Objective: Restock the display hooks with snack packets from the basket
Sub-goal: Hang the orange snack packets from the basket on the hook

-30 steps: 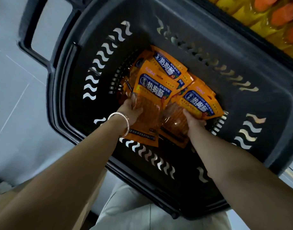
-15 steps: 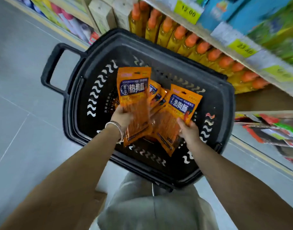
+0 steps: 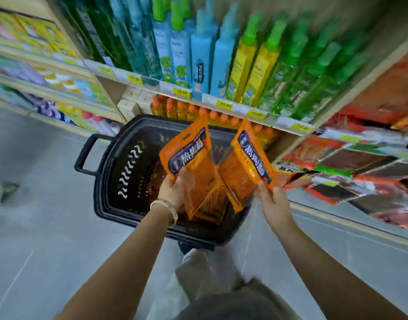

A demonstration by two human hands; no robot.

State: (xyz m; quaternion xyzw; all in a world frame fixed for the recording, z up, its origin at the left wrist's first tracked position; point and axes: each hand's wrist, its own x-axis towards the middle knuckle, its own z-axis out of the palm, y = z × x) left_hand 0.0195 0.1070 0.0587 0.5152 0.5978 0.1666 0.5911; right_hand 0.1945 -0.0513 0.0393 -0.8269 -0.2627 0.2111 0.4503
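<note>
Standing over basket [image 3: 101,192]: left packet [image 3: 189,155] pinched low in left grip [image 3: 173,191], right packet [image 3: 248,162] in right grip [image 3: 274,200].

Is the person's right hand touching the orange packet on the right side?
Touching. In the head view the right hand grips the lower corner of the right orange packet; no gap shows.
</note>
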